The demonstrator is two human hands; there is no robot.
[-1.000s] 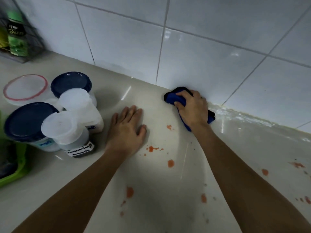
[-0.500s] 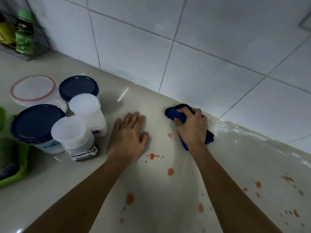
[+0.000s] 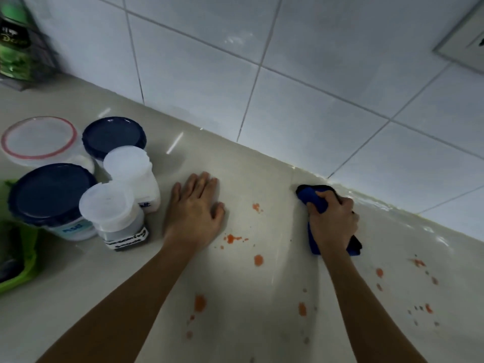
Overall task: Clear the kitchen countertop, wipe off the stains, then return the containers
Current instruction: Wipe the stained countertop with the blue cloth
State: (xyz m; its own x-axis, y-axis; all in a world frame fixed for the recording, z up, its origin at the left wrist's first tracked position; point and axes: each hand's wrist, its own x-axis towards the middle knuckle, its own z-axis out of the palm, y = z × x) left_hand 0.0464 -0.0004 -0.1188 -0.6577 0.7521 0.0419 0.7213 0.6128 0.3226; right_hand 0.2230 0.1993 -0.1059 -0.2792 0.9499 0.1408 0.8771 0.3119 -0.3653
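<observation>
My right hand point(image 3: 332, 223) grips a bunched blue cloth point(image 3: 311, 196) and presses it on the beige countertop point(image 3: 262, 169) close to the tiled wall. My left hand point(image 3: 195, 213) lies flat on the counter, fingers straight, just right of the containers. Several orange stains point(image 3: 258, 260) dot the surface between and below my hands, and more orange stains point(image 3: 379, 272) lie to the right. At the left stand several plastic containers: a blue-lidded tub point(image 3: 52, 197), a white-lidded jar point(image 3: 112, 216) with a label, another white jar point(image 3: 131, 174), a second blue-lidded tub point(image 3: 114, 136) and a red-rimmed clear tub point(image 3: 39, 140).
A green tray point(image 3: 23, 268) sits at the left edge. A wire rack with a green bottle point(image 3: 13, 48) stands in the far left corner. A wall socket plate point(image 3: 463, 48) is on the tiles at upper right. A wet streak runs along the wall joint.
My right hand has slid the blue cloth to the right along the wall joint. My left hand has stayed flat in place.
</observation>
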